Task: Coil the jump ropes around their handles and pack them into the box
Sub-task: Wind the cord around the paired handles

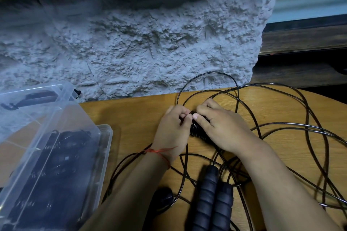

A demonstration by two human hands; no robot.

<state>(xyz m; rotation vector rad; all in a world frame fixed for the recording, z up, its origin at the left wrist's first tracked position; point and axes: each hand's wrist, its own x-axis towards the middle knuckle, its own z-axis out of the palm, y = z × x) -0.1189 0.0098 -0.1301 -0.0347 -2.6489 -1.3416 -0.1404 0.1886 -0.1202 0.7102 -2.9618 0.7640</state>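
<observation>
My right hand (223,127) grips a pair of black handles (196,129) with thin black rope wound in tight turns around them. My left hand (173,129) pinches the rope right at the wound part, thumb and fingertips meeting beside my right thumb. Loose black rope (293,125) loops widely over the wooden table (131,118) to the right and in front. Two more black ribbed handles (212,199) lie side by side near the table's front edge, between my forearms. A clear plastic box (105,155) at the left holds several dark coiled ropes.
The box's clear lid (37,110) stands tilted open over it. A rough grey stone wall (131,47) runs right behind the table. A dark rounded object (163,197) lies under my left forearm. Rope strands cross the table near its right edge.
</observation>
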